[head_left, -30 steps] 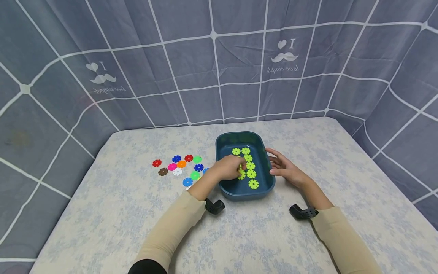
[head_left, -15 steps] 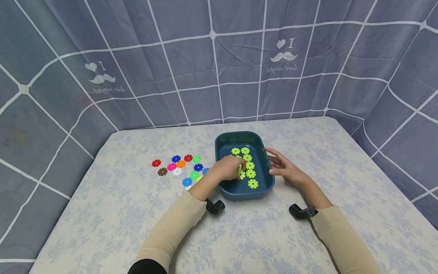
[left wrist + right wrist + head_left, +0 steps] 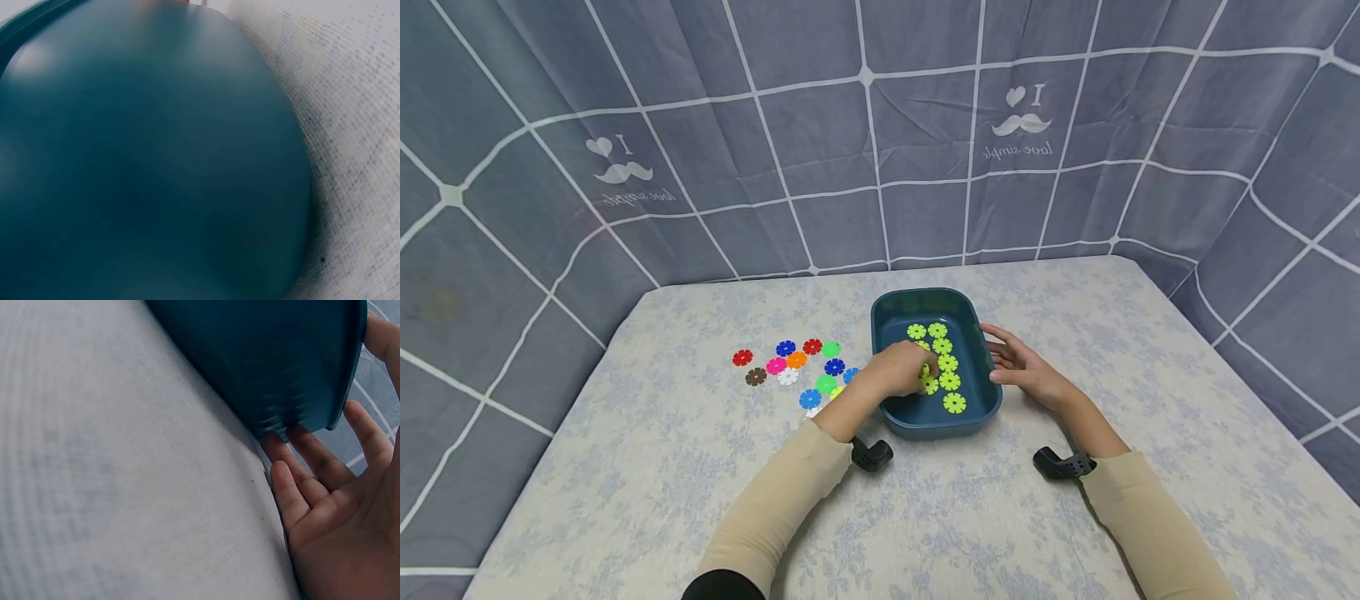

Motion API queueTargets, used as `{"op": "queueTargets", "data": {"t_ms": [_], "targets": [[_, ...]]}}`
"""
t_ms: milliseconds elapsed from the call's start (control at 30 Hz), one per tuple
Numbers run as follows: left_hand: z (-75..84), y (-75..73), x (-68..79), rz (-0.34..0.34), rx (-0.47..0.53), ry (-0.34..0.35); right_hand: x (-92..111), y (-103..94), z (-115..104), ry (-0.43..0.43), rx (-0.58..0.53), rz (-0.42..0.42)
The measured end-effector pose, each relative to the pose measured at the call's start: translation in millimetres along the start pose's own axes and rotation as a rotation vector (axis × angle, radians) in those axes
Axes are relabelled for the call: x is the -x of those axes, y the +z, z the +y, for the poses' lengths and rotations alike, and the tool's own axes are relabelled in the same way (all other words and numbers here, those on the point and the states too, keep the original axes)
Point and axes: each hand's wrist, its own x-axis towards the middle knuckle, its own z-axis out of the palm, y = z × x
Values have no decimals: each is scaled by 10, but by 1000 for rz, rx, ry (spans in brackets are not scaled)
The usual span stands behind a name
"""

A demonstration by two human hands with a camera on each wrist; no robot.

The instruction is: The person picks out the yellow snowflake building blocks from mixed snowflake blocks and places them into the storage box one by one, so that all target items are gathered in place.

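A dark teal plastic bin (image 3: 940,425) stands on the table with several yellow-green notched discs (image 3: 949,381) laid out in rows on its floor. My left hand (image 3: 901,367) reaches over the bin's left rim, its bent fingers down among these discs. The hand hides its own fingertips, and I cannot tell whether they pinch a disc. The bin's outer wall (image 3: 156,150) fills most of the left wrist view. On the other side, my right hand (image 3: 1026,367) rests against the right wall, thumb near the rim. In the right wrist view, its extended fingers (image 3: 319,456) touch the wall's lower part.
Left of the bin, loose notched discs lie scattered, among them a red disc (image 3: 742,357), a brown disc (image 3: 756,377), an orange disc (image 3: 797,359) and a blue disc (image 3: 810,399). A pale patterned cloth (image 3: 647,467) covers the table. Behind hangs a grey checked curtain (image 3: 820,142).
My left fingers have shifted very slightly among the yellow-green discs. The bin and my right hand have stayed in place.
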Motion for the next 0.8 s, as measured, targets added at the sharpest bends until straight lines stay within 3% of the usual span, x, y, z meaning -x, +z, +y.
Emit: {"op": "queueTargets", "data": {"t_ms": [567,800], "targets": [[-22,6,13,24,26,18,4,3,-10,-12,2,-5],[-50,0,21,82,119,60,5,9,-25,-19,15,-7]]}}
